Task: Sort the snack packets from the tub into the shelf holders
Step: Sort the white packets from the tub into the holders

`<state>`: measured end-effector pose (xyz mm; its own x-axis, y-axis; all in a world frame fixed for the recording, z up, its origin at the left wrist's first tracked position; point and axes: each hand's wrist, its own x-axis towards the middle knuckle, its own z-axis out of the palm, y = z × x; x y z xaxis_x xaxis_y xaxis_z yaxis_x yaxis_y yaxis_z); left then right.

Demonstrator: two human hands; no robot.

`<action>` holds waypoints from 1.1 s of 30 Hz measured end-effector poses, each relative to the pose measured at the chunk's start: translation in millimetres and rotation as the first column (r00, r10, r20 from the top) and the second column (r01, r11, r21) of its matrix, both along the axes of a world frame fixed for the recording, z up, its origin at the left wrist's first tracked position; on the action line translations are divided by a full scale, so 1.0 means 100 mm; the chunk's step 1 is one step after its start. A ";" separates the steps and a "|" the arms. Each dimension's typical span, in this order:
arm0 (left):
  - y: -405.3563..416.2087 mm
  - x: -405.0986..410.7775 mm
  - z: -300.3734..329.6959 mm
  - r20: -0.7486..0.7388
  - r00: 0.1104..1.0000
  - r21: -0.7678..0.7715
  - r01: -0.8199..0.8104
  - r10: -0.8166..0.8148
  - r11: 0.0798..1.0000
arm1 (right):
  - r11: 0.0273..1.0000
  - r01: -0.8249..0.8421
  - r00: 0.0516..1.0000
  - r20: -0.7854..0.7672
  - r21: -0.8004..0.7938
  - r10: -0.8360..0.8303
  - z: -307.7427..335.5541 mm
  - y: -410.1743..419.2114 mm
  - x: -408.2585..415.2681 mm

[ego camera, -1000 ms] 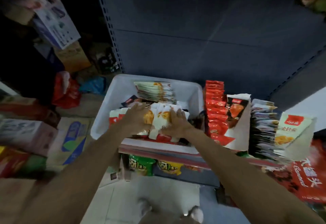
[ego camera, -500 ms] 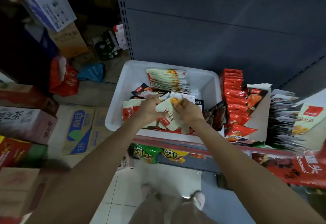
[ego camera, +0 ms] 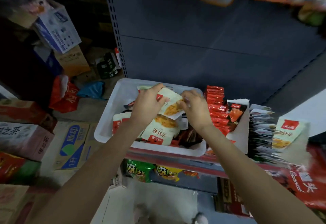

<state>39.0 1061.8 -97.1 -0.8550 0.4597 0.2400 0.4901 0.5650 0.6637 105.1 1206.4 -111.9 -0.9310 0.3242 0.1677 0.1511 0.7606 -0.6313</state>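
Both hands are working over the white tub (ego camera: 105,132), which is sitting on the shelf edge. The left hand (ego camera: 147,108) is gripping the left side of a pale snack packet (ego camera: 172,106) and the right hand (ego camera: 194,107) is pinching its right edge, holding it up just above the pile.

The job looks partly done. To the right of the tub, the red packets (ego camera: 216,107) are already standing in a row in their holder, and the grey packets (ego camera: 261,132) are filling another holder, fronted by a pale packet (ego camera: 286,133) that seems to match the one in hand.

A good many packets are still lying loose in the tub, including another pale one (ego camera: 161,132) and some dark ones (ego camera: 189,135), so plenty of sorting is left.
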 end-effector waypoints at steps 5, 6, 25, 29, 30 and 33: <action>0.60 0.30 0.21 0.073 0.997 0.203 -0.040 0.025 0.978 | 0.995 0.027 0.982 -0.182 -0.096 -0.044 0.31 0.63 0.49; 0.77 0.37 0.23 0.080 0.997 0.196 -0.025 0.010 0.980 | 0.991 0.035 0.980 -0.189 -0.129 -0.059 0.34 0.80 0.62; 3.32 1.64 0.10 0.073 0.927 0.068 0.364 -0.368 0.929 | 0.869 0.395 0.909 -0.010 -0.298 -0.417 -0.12 3.14 2.20; 3.52 1.63 -0.10 0.139 0.925 -0.079 0.367 -0.354 0.927 | 0.874 0.419 0.908 0.096 -0.245 -0.408 -0.35 3.35 2.16; 3.54 1.63 -0.16 0.158 0.924 -0.119 0.367 -0.347 0.923 | 0.882 0.419 0.908 0.082 -0.217 -0.411 -0.38 3.37 2.14; 3.58 1.65 -0.31 0.115 0.927 -0.276 0.375 -0.357 0.885 | 0.905 0.382 0.924 0.047 -0.189 -0.380 -0.38 3.40 2.08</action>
